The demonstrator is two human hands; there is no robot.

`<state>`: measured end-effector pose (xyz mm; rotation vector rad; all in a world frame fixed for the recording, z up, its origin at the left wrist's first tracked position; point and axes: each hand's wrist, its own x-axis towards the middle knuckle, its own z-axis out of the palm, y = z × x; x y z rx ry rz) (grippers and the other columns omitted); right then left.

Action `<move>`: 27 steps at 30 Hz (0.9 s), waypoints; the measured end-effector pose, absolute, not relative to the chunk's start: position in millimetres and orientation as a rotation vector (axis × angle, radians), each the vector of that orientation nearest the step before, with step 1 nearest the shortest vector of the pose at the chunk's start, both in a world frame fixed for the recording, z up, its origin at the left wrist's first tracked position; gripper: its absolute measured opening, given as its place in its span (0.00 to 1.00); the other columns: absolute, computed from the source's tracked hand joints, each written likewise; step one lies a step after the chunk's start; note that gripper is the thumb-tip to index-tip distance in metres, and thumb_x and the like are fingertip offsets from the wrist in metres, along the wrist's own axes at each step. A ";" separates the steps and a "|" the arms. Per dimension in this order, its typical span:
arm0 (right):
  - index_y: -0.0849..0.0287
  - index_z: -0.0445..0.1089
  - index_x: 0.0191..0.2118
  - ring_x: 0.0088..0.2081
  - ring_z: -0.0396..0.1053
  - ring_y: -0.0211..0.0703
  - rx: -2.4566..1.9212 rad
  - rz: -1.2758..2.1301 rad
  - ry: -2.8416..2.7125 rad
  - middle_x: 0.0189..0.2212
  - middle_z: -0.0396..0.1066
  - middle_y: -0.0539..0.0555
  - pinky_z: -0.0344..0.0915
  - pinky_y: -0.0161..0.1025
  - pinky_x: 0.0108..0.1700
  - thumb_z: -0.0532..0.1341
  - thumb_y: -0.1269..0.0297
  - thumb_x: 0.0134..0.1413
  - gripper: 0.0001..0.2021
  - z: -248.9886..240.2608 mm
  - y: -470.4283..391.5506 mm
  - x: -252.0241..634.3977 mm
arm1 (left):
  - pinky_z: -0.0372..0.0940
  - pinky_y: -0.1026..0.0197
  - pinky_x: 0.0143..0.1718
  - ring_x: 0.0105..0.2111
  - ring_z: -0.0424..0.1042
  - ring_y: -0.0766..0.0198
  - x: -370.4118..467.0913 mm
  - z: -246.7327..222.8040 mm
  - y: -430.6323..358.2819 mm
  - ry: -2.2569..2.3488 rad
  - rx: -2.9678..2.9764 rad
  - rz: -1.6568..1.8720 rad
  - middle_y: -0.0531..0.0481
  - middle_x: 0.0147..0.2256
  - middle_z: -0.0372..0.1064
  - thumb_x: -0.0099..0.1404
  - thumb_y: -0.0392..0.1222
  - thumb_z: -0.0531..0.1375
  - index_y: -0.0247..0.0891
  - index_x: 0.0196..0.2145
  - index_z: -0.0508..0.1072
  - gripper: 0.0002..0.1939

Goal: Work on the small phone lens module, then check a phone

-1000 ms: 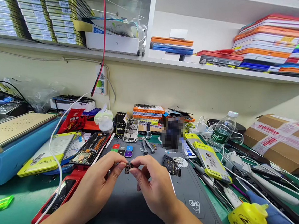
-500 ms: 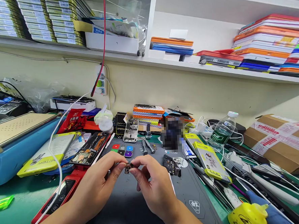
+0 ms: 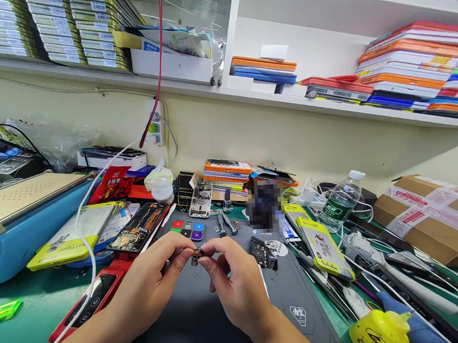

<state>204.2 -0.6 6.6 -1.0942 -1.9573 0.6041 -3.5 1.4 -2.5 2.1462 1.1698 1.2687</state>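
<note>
Between the fingertips of both hands is a small circuit board (image 3: 196, 257) with brown and copper-coloured parts, held above the dark grey work mat (image 3: 183, 319). My left hand (image 3: 161, 271) pinches its left end with thumb and forefinger. At the right end, my right hand (image 3: 231, 275) grips it the same way, the other fingers curled under. The fingertips cover the board's edges. Just beyond lie colourful square tiles (image 3: 188, 230) and two small screwdrivers (image 3: 226, 223). A black phone part (image 3: 263, 252) rests right of my right hand.
An opened phone (image 3: 141, 228) and a red device (image 3: 91, 301) lie to the left, a white cable (image 3: 79, 227) crossing over. On the right are yellow battery packs (image 3: 322, 248), a water bottle (image 3: 341, 201), a yellow squeeze bottle (image 3: 378, 330) and a cardboard box (image 3: 433, 216).
</note>
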 end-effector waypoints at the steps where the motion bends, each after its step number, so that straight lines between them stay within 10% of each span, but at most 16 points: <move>1: 0.66 0.76 0.50 0.36 0.63 0.04 -1.096 0.604 -1.956 0.42 0.69 0.50 0.53 0.03 0.33 0.54 0.53 0.75 0.21 6.6 -0.4 204.2 | 0.59 0.95 0.51 0.45 0.65 0.94 -3.6 -2.6 1.1 1.168 2.147 1.273 0.53 0.44 0.67 0.85 0.46 0.48 0.28 0.44 0.79 0.24; 27: 0.62 0.75 0.51 0.34 0.61 0.02 -1.074 0.587 -1.956 0.43 0.69 0.47 0.52 0.02 0.33 0.54 0.54 0.75 0.19 7.8 -0.8 204.3 | 0.57 0.96 0.53 0.47 0.64 0.97 -1.1 0.5 0.8 1.102 2.252 1.345 0.56 0.45 0.66 0.84 0.37 0.50 0.29 0.45 0.76 0.16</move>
